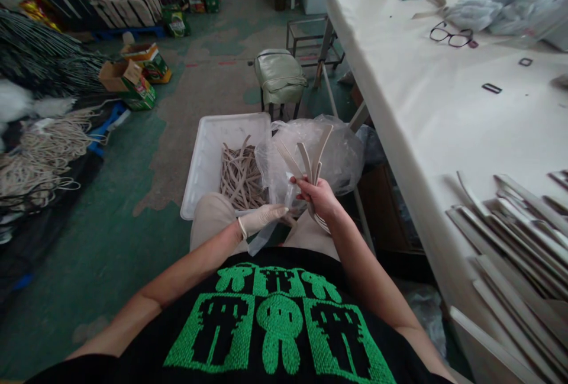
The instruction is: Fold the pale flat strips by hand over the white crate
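My right hand (317, 196) is bare and closed round a small bunch of beige straps (320, 150), whose upper ends fan out above the fingers. Lower parts of the straps curve down over my lap. Beside it my left hand (262, 219), in a pale thin glove, has its fingers pressed together on a narrow strip of clear plastic film (265, 236). That film runs up towards the right fingertips and hangs below the left hand. In front of my knees, a white plastic tub (202, 162) holds a heap of similar beige straps (243, 174).
A large clear plastic bag (341, 147) lies right of the tub, with a padded stool (280, 76) behind. At right, a white table (399, 106) bears loose straps (523, 242), glasses (451, 35) and buckles (491, 88). Cord bundles (42, 147) and cartons (128, 79) stand left.
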`<state>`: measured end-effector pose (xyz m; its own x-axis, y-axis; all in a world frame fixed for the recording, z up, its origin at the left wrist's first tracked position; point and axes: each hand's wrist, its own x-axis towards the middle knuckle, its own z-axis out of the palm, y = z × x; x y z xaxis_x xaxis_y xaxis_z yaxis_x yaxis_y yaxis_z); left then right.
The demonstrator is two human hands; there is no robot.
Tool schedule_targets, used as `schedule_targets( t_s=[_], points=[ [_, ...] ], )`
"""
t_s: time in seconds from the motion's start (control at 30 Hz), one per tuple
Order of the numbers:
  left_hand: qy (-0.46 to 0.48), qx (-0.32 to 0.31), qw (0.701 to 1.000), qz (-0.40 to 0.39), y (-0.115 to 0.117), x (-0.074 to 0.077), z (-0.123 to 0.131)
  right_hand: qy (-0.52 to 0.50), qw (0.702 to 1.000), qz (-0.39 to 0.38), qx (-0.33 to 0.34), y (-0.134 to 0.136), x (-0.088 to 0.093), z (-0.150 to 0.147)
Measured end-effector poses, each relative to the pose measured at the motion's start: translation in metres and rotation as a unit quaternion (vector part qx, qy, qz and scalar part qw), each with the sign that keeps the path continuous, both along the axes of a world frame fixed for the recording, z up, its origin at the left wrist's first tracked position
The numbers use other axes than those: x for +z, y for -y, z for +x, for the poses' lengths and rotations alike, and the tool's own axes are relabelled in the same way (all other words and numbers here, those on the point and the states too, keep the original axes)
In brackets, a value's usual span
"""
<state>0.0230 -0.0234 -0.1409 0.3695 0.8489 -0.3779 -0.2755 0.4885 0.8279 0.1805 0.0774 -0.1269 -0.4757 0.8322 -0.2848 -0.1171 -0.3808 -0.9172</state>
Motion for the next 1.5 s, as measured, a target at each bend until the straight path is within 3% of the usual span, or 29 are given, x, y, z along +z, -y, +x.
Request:
schedule_targets(
  t_s=[0.07,0.13,0.3,0.53,0.73,0.87,1.03,1.13,1.23,1.3,1.37,1.43,1.5],
  points=[
    [0.049,0.068,0.996,0.01,-0.009,0.002,0.003,0.016,1.0,0.022,0.014,0.0,0.002,-0.004],
    [0.041,0.114,0.993,0.004,-0.02,0.002,0.004,0.033,0.998,0.05,0.028,-0.001,0.003,-0.008],
    [-0.012,0.165,0.986,-0.036,-0.033,-0.005,-0.004,0.049,0.995,0.089,-0.019,-0.01,0.005,-0.013],
    [-0.034,0.089,0.995,-0.024,-0.01,-0.014,-0.02,0.028,0.989,0.115,-0.089,-0.034,0.018,-0.003],
    [-0.067,0.12,0.99,-0.037,0.024,-0.025,-0.031,0.027,0.983,0.118,-0.137,-0.051,0.023,0.007],
    [-0.086,0.079,0.993,-0.006,0.043,-0.021,-0.04,0.027,0.982,0.121,-0.145,-0.056,0.022,0.007],
    [-0.09,-0.024,0.995,-0.027,0.047,-0.014,-0.044,0.041,0.983,0.131,-0.121,-0.053,0.019,-0.003],
    [-0.102,-0.075,0.991,-0.049,0.045,-0.018,-0.037,0.042,0.984,0.133,-0.109,-0.049,0.017,-0.012],
    [-0.102,-0.085,0.989,-0.065,0.041,-0.025,-0.034,0.04,0.986,0.114,-0.111,-0.048,0.017,-0.017],
    [-0.064,-0.018,0.993,-0.098,0.036,-0.026,-0.041,0.044,0.988,0.092,-0.116,-0.046,0.017,-0.016],
    [0.005,0.125,0.983,-0.136,0.029,-0.021,-0.056,0.054,0.988,0.083,-0.115,-0.04,0.017,-0.012],
    [0.083,0.284,0.942,-0.157,0.022,-0.012,-0.075,0.073,0.99,0.09,-0.085,-0.027,0.016,-0.007],
    [0.147,0.388,0.896,-0.158,0.017,0.0,-0.09,0.101,0.989,0.1,-0.037,-0.01,0.014,-0.002]
  ],
)
